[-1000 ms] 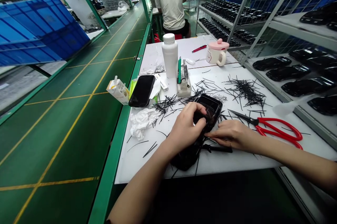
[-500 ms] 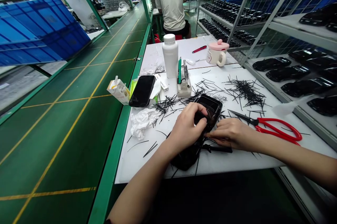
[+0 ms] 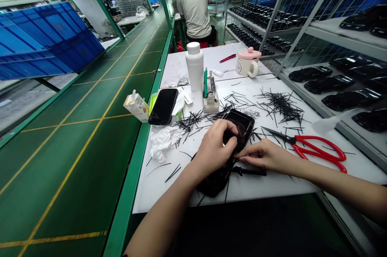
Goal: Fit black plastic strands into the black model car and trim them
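A glossy black model car body [image 3: 215, 182] lies at a slant on the white table in front of me. My left hand [image 3: 218, 142] rests over its middle, with thumb and fingers curled in and closed on it. My right hand [image 3: 256, 154] is at the car's right side, thumb and fingertips pressed together at its edge. What the right fingertips pinch is too small or hidden to make out. Just below that hand lies a dark, narrow tool or part [image 3: 249, 171]. Scissors with red handles [image 3: 320, 148] lie to the right, blades pointing toward the car.
Thin black strips [image 3: 281, 104] are scattered across the table [image 3: 151, 196]. Beyond the car stand a white bottle [image 3: 195, 67], a lidded mug [image 3: 248, 63] and a phone [image 3: 163, 106]. A green conveyor [image 3: 75, 168] runs left; racks of car bodies [image 3: 329, 83] stand right. A person [image 3: 194, 5] sits ahead.
My right hand's fingers have shifted slightly at the car's edge, its knuckles turning a little. The left hand and the car stay nearly in place; the view has moved slightly.
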Demonstrator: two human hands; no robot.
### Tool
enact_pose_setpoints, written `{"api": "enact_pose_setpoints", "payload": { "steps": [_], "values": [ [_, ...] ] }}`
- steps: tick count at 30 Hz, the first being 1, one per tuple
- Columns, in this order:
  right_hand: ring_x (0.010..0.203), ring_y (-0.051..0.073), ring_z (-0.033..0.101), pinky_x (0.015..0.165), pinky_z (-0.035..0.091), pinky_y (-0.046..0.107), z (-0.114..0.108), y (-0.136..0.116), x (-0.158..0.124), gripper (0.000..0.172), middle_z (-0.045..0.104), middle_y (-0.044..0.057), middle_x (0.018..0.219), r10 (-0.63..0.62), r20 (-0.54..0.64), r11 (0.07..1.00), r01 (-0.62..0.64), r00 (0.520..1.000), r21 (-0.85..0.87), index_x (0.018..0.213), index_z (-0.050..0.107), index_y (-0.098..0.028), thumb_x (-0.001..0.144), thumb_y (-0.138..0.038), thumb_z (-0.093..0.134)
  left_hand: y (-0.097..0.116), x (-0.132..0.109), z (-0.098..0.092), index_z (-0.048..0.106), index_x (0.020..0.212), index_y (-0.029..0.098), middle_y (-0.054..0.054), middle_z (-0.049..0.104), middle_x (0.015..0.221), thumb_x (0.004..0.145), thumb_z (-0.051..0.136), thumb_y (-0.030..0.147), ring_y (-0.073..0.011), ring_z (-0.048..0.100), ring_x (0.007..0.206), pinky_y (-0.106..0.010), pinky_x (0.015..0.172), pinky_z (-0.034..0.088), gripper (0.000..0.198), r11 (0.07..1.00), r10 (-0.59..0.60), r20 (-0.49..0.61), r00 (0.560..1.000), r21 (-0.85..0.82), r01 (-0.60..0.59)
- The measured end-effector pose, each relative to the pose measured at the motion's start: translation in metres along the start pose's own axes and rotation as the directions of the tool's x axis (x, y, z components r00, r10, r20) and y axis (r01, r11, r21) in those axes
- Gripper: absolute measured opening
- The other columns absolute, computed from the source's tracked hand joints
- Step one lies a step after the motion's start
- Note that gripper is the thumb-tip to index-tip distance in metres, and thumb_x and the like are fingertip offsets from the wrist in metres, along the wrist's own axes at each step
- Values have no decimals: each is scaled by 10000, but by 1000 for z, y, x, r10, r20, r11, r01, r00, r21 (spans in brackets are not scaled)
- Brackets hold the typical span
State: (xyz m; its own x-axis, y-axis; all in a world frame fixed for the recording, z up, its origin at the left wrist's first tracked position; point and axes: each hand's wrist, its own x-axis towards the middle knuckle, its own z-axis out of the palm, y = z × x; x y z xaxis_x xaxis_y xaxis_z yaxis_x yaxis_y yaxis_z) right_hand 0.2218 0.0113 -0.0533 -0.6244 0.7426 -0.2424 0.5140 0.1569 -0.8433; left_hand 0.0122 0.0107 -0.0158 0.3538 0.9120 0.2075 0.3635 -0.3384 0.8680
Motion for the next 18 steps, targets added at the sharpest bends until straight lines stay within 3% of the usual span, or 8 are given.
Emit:
{"api": "enact_pose_setpoints", "payload": {
  "steps": [3, 6, 10, 18],
  "values": [
    [438, 80, 411, 448, 269, 214, -8, -7, -1, 395, 519, -14, 498, 147, 117, 966, -168, 982, 196, 1017, 785, -143, 864, -473, 631, 0, -1, 0, 534, 886, 195, -20, 616, 973, 826, 531, 75, -183, 539, 979, -315, 889, 411, 135, 997, 39, 16, 999, 59, -40],
    [403, 71, 399, 453, 248, 212, -17, -9, -3, 368, 492, -26, 423, 180, 208, 915, -241, 962, 324, 965, 776, -121, 834, -450, 677, 2, -2, 0, 580, 881, 197, 2, 655, 940, 810, 545, 51, -174, 556, 976, -319, 938, 392, 166, 986, 112, 116, 987, 112, -124],
    [358, 43, 308, 442, 174, 221, -24, -4, -8, 363, 455, -41, 370, 171, 209, 844, -253, 963, 473, 882, 767, -106, 799, -457, 727, 5, -3, -1, 631, 904, 197, 20, 675, 915, 825, 597, 91, -153, 580, 988, -312, 992, 366, 136, 975, 176, 231, 957, 96, -203],
    [341, 32, 231, 466, 109, 258, -24, 10, -14, 336, 385, -82, 350, 133, 167, 747, -209, 977, 631, 988, 764, -100, 834, -395, 713, 8, -2, -5, 618, 904, 210, 7, 679, 927, 852, 634, 149, -163, 601, 957, -316, 988, 383, 82, 985, 143, 258, 956, 58, -163]
  ]
}}
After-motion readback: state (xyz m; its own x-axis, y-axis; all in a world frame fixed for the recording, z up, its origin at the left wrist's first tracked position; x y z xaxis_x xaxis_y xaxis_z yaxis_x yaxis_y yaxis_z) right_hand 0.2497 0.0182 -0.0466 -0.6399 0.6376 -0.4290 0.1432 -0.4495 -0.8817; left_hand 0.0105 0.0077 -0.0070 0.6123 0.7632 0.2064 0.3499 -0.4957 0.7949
